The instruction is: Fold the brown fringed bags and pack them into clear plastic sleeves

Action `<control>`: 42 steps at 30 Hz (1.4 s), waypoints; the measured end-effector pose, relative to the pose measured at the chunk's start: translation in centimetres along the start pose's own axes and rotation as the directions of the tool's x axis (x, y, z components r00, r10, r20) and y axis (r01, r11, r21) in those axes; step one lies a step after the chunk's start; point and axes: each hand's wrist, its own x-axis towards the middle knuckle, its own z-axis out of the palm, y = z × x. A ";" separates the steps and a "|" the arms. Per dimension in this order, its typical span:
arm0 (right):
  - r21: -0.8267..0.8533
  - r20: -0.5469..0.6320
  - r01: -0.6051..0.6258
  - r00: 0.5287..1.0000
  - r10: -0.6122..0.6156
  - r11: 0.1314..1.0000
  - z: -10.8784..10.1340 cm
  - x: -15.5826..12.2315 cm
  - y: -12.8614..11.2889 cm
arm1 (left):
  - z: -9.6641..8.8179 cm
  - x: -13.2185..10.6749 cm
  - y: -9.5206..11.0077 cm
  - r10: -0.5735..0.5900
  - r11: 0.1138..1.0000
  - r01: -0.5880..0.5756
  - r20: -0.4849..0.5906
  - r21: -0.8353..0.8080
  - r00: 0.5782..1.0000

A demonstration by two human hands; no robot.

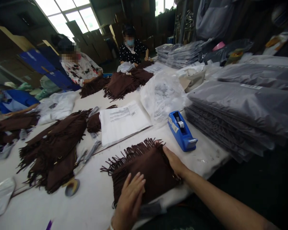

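Observation:
A dark brown fringed bag (148, 174) lies flat on the white table in front of me, its fringe spread along the far and left edges. My left hand (131, 198) rests on the bag's near left part, fingers straight and holding nothing. At the bag's right edge, my right hand (174, 161) grips the side near the far corner; some of its fingers are hidden. A small metal-looking piece shows by that edge. Just beyond my right hand stands a blue tape dispenser (182, 131) with a roll in it.
Grey items in clear plastic (240, 105) are stacked at right. A clear bag of small white pieces (162, 95) sits behind the dispenser, beside printed white packages (123, 119). More brown fringed bags (60, 143) and a tape roll (72, 187) lie left. Several people work across the table.

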 end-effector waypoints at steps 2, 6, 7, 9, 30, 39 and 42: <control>-0.405 0.139 0.181 0.981 -0.135 0.896 1.2 -0.1 0.4 | -1.7 -2.4 -2.0 -0.238 0.971 0.234 -0.209 -0.043 0.949; -0.806 0.293 0.375 0.925 -0.242 0.458 3.1 -0.9 2.1 | -3.5 -6.9 -5.2 -0.729 0.681 0.689 -0.312 -0.246 0.609; -0.828 0.309 0.391 0.916 -0.256 0.401 3.4 -1.1 2.3 | -3.8 -7.7 -5.7 -0.792 0.609 0.735 -0.295 -0.300 0.535; -0.823 0.388 0.457 0.886 -0.254 0.337 3.9 -1.3 2.2 | -4.0 -8.6 -6.6 -0.859 0.512 0.750 -0.258 -0.418 0.442; 0.155 0.504 -0.804 0.565 0.654 0.574 -2.6 7.0 -1.2 | -7.6 -0.1 -14.8 -0.361 -0.334 0.661 0.739 -0.672 0.569; 0.113 0.709 -0.890 0.384 0.592 0.442 2.7 14.2 -0.3 | -5.5 6.6 -17.5 -0.046 -0.495 0.693 0.812 -0.524 0.582; 0.077 0.738 -0.882 0.365 0.568 0.466 3.7 15.8 0.4 | -4.8 7.2 -17.8 0.005 -0.469 0.681 0.769 -0.562 0.639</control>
